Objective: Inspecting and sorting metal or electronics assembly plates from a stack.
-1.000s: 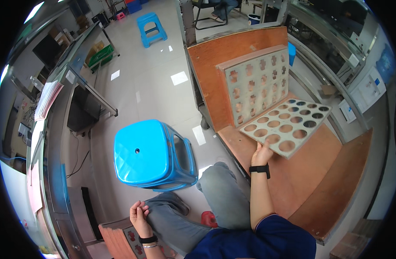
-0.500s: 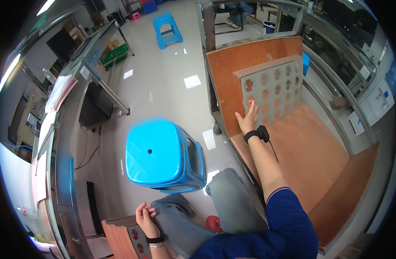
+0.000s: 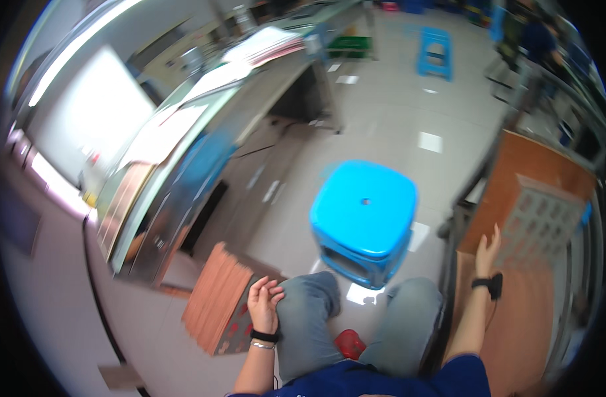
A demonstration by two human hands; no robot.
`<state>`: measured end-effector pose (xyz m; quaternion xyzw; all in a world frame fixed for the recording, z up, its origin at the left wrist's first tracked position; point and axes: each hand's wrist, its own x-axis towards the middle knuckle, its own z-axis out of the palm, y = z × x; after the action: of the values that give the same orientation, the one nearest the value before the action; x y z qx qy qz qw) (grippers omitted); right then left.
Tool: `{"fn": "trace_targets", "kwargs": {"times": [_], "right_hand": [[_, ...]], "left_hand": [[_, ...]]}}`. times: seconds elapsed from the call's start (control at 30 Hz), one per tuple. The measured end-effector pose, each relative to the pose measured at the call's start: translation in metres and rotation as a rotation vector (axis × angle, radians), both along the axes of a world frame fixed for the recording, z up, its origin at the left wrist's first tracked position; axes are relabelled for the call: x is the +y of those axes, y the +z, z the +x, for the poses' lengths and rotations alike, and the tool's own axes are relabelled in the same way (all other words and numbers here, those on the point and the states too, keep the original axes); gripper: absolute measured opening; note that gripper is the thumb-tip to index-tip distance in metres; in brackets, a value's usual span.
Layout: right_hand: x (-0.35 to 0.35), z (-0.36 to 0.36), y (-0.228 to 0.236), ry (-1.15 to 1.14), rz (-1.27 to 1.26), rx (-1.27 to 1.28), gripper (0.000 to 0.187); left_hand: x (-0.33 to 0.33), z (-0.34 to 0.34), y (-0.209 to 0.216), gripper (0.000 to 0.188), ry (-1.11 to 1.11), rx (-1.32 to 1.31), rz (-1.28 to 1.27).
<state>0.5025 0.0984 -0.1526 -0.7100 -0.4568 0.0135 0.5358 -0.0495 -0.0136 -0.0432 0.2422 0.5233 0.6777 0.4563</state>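
Note:
My right hand is raised beside a stack of panels standing upright in a brown wooden cart. Its fingers are stretched and apart, and nothing shows in them. The panel face is grey with rows of shapes, blurred by motion. By my left knee is my left hand, its fingers loosely bent and apart, holding nothing I can see. Next to it a second stack of reddish-brown panels rests low at my left, its grey face with red shapes partly behind my left wrist.
In front of my knees stands a blue plastic stool; another blue stool is farther off. A long desk with papers runs along the left. Near my feet lies a red object. A seated person is at the far right.
The view has swung left, so the cart now appears farther right and the left stack shows more fully. My right hand has come away from the panel face and lower.

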Motion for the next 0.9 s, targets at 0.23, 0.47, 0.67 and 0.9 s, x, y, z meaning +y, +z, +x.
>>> {"fn": "trace_targets", "kwargs": {"times": [0.23,0.47,0.67,0.9], "right_hand": [[-0.001,-0.123,0.08,0.468,-0.245,0.041,0.026],[-0.002,-0.26,0.157,0.756,-0.212,-0.171,0.021],[-0.035,-0.38,0.162,1.225,-0.22,-0.089,0.022],[-0.083,-0.431,0.145,1.437,-0.287,-0.152,0.022]], "left_hand": [[-0.082,-0.053,-0.013,0.021,0.497,0.143,-0.106],[-0.168,-0.105,-0.028,0.029,0.921,0.604,-0.3],[-0.172,-0.124,-0.048,0.052,1.039,0.243,-0.388],[-0.179,-0.124,-0.059,0.054,0.936,0.15,-0.32]]}}
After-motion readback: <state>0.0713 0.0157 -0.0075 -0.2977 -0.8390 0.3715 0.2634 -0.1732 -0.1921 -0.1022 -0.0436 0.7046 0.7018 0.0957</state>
